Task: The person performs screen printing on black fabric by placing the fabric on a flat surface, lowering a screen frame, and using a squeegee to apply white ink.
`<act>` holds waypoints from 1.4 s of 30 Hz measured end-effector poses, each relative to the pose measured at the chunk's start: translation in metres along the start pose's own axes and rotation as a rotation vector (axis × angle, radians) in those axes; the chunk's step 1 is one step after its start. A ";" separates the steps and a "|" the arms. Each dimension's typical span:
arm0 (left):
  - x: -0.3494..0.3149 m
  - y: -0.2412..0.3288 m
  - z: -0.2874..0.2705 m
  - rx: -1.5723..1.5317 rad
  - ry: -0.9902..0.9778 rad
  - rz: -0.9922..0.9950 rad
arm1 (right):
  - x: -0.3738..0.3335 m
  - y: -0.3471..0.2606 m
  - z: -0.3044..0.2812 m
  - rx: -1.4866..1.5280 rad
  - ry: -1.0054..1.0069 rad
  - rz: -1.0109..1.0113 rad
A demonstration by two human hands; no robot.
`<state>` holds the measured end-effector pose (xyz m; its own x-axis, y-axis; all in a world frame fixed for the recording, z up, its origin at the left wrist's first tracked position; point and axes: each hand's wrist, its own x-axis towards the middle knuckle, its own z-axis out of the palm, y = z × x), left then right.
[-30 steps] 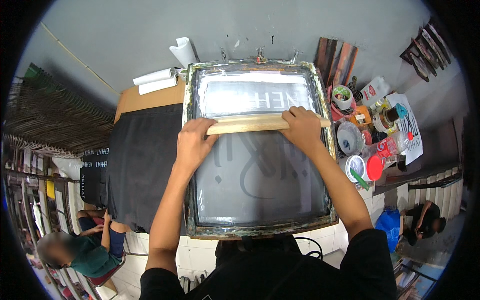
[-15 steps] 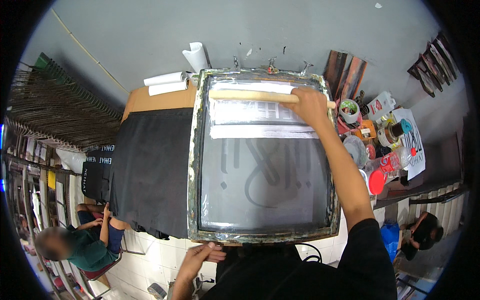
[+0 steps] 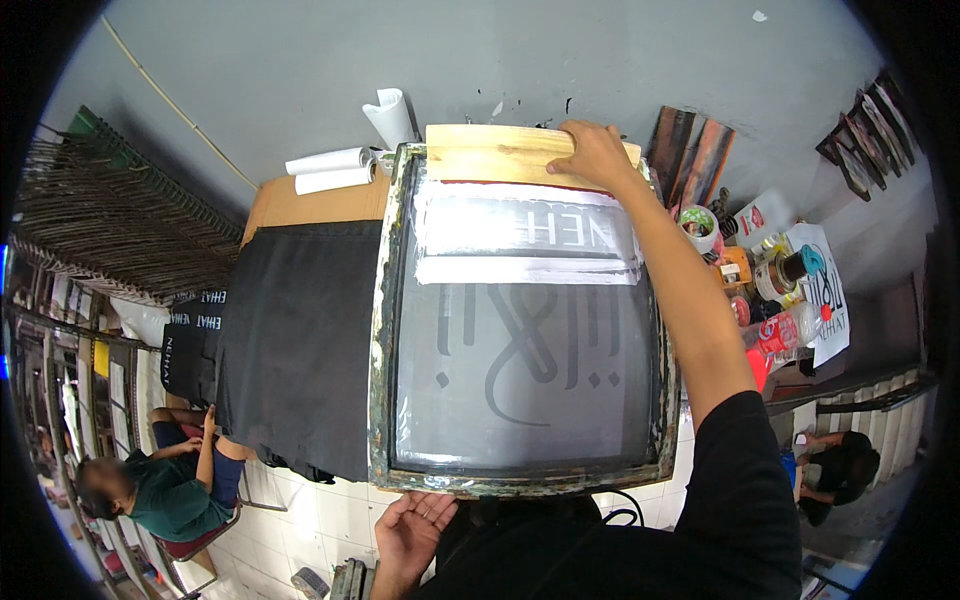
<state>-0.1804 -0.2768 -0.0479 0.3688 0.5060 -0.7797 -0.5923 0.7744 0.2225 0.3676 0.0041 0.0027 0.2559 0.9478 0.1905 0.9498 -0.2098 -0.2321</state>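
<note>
A silkscreen in a paint-stained frame (image 3: pixel 378 400) lies before me, with a curved dark design and some lettering on its grey mesh (image 3: pixel 450 400). White ink (image 3: pixel 480 270) coats the mesh's far part. My right hand (image 3: pixel 597 155) grips a wooden squeegee (image 3: pixel 485 150) from above, near its right end; its red blade edge meets the ink at the far side. Below the frame's near edge, my left hand (image 3: pixel 410 535) is palm up, fingers loosely bent and holding nothing I can see. Whether its fingertips touch the frame, I cannot tell.
Black fabric (image 3: pixel 300 340) lies left of the frame, with paper rolls (image 3: pixel 335 170) behind it. Bottles (image 3: pixel 785 330), tubs and tins crowd the right side. Wooden boards (image 3: pixel 690 150) lean on the wall. One person (image 3: pixel 180 490) sits lower left, another (image 3: pixel 840 475) at far right.
The squeegee has moved slightly away from me and tilted, showing its broad face. White ink now spreads over the lettering. My left hand has moved right and turned palm up.
</note>
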 end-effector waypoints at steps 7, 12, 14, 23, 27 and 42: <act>-0.002 0.016 0.017 0.221 -0.245 0.218 | -0.066 -0.020 -0.080 0.021 0.296 -0.103; -0.004 0.056 0.051 0.294 -0.622 0.286 | -0.187 -0.076 -0.214 -0.121 0.378 -0.347; -0.003 0.074 0.071 0.266 -0.770 0.238 | -0.232 -0.109 -0.254 -0.064 0.283 -0.324; 0.017 0.113 0.253 0.521 -1.416 0.709 | -0.265 -0.136 -0.284 0.044 0.638 -0.195; 0.129 0.119 0.215 1.503 -0.361 1.020 | -0.227 -0.141 -0.311 -0.059 0.641 -0.122; 0.085 0.335 -0.004 1.571 0.547 1.216 | -0.149 -0.119 -0.349 0.094 0.684 -0.058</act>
<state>-0.3501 0.0243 -0.0415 -0.0364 0.9905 0.1326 0.7820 -0.0543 0.6209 0.2797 -0.1960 0.3347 0.2903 0.5857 0.7567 0.9537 -0.1119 -0.2792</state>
